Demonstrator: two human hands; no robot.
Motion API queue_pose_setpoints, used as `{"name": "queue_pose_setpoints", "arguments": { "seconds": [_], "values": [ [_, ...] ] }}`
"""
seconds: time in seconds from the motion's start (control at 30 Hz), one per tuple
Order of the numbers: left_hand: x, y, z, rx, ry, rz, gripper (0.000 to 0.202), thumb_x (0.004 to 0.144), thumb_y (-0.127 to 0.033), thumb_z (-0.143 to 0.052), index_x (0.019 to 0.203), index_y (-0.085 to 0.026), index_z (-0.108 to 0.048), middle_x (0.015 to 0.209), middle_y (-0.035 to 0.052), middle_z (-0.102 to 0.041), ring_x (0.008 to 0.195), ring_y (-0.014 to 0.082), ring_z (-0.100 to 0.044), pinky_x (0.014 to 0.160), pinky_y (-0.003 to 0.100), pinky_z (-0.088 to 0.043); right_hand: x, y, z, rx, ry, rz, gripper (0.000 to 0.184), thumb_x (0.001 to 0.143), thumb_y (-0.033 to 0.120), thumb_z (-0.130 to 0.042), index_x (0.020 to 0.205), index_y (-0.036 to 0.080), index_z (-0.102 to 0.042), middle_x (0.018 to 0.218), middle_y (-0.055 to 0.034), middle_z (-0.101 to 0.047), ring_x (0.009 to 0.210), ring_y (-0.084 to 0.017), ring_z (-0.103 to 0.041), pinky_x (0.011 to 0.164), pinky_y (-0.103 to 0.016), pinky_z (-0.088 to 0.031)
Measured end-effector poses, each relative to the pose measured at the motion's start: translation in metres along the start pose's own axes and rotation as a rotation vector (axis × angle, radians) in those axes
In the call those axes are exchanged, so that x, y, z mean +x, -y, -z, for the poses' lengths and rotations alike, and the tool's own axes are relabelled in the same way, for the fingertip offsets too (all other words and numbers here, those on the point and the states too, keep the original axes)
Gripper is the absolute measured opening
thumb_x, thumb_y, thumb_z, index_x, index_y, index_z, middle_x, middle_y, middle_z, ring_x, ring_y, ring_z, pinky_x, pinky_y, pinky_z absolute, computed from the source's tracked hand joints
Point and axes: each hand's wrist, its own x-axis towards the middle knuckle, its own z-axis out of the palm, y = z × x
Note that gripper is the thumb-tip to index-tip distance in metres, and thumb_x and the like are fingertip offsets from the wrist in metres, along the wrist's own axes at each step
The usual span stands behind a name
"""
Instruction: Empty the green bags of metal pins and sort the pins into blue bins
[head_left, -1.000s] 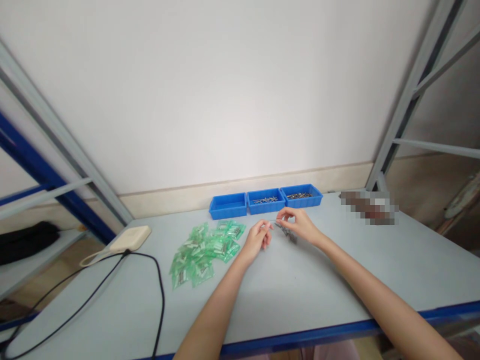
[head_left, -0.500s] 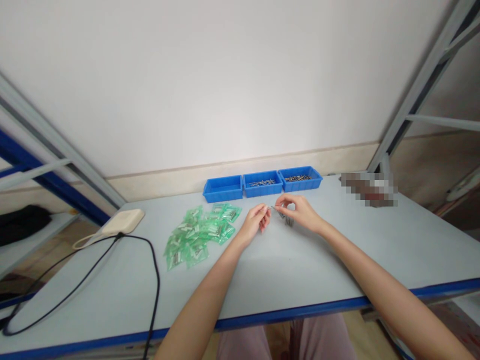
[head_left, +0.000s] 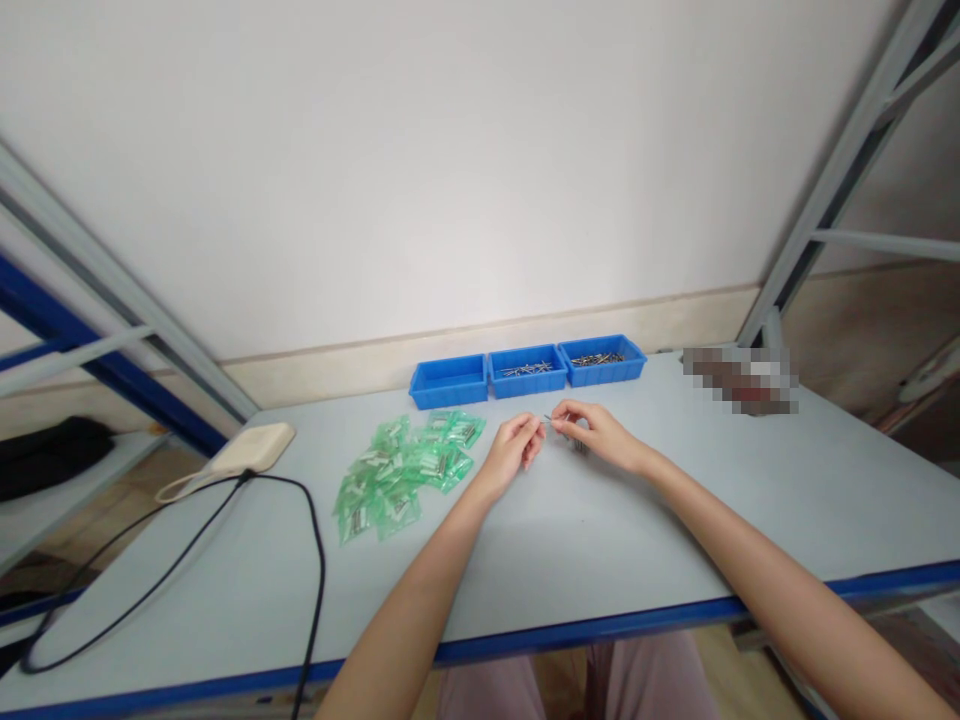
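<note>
Over the middle of the table, my left hand (head_left: pixel 516 446) is closed, thumb and fingers pinched on a thin metal pin (head_left: pixel 546 419). Facing it, my right hand (head_left: pixel 596 430) is also closed in a pinch at the pin's other side; whether one pin or two lie between the fingertips is too small to tell. Below the right fingers lie several small metal pins (head_left: pixel 579 447), partly hidden by that hand. To the left, a pile of green plastic bags (head_left: pixel 405 465) with metal pieces inside spreads over the table.
Three blue bins stand along the wall: a left bin (head_left: pixel 450 382), a middle bin (head_left: pixel 527 370) with thin metal pins and a right bin (head_left: pixel 604 360) with more metal pieces. A white box (head_left: pixel 255 447) and black cable (head_left: pixel 319 560) lie left. A blurred item (head_left: pixel 741 382) is at right.
The right fingers have closed in and curled more around the pin. Both hands stay nearly in place; the whole view has shifted slightly.
</note>
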Motion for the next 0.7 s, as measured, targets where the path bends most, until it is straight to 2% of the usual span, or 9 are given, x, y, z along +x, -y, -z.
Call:
{"name": "queue_pose_setpoints", "arguments": {
  "seconds": [0.13, 0.37, 0.57, 0.7],
  "values": [
    [-0.0001, 0.001, 0.0, 0.011, 0.004, -0.003, 0.039, 0.078, -0.056, -0.048, 0.072, -0.017, -0.049, 0.042, -0.0087, -0.04, 0.033, 0.0056, -0.032, 0.036, 0.019, -0.024, -0.0002, 0.001, 0.0001, -0.006, -0.055, 0.008, 0.021, 0.084, 0.039, -0.053, 0.083, 0.018, -0.057, 0.08, -0.0021, -0.062, 0.073, -0.015, -0.055, 0.067, -0.025, -0.04],
    [-0.0027, -0.0055, -0.0021, 0.018, -0.011, 0.019, 0.044, 0.078, -0.057, -0.047, 0.06, -0.017, -0.047, 0.041, -0.0069, -0.038, 0.034, 0.0061, -0.033, 0.038, 0.021, -0.025, -0.0029, 0.0044, -0.0011, -0.077, 0.002, 0.016, 0.037, 0.09, 0.042, -0.042, 0.067, 0.017, -0.056, 0.066, -0.0004, -0.059, 0.063, -0.013, -0.052, 0.064, -0.025, -0.037],
    [-0.0023, -0.0051, -0.0019, 0.015, -0.02, 0.006, 0.039, 0.079, -0.056, -0.047, 0.071, -0.017, -0.049, 0.043, -0.0081, -0.039, 0.034, 0.006, -0.032, 0.038, 0.021, -0.025, -0.002, 0.0009, -0.003, -0.044, -0.062, 0.015, 0.024, 0.084, 0.041, -0.052, 0.082, 0.018, -0.06, 0.078, -0.0021, -0.064, 0.069, -0.014, -0.054, 0.063, -0.024, -0.039],
    [-0.0005, -0.0024, -0.0001, 0.065, 0.007, 0.008, 0.041, 0.078, -0.057, -0.047, 0.066, -0.017, -0.049, 0.04, -0.0081, -0.037, 0.033, 0.0056, -0.03, 0.039, 0.02, -0.024, -0.0024, 0.0016, -0.0013, -0.066, -0.06, 0.038, 0.026, 0.087, 0.039, -0.048, 0.076, 0.018, -0.059, 0.072, -0.001, -0.062, 0.068, -0.014, -0.054, 0.065, -0.024, -0.038]
  ]
}}
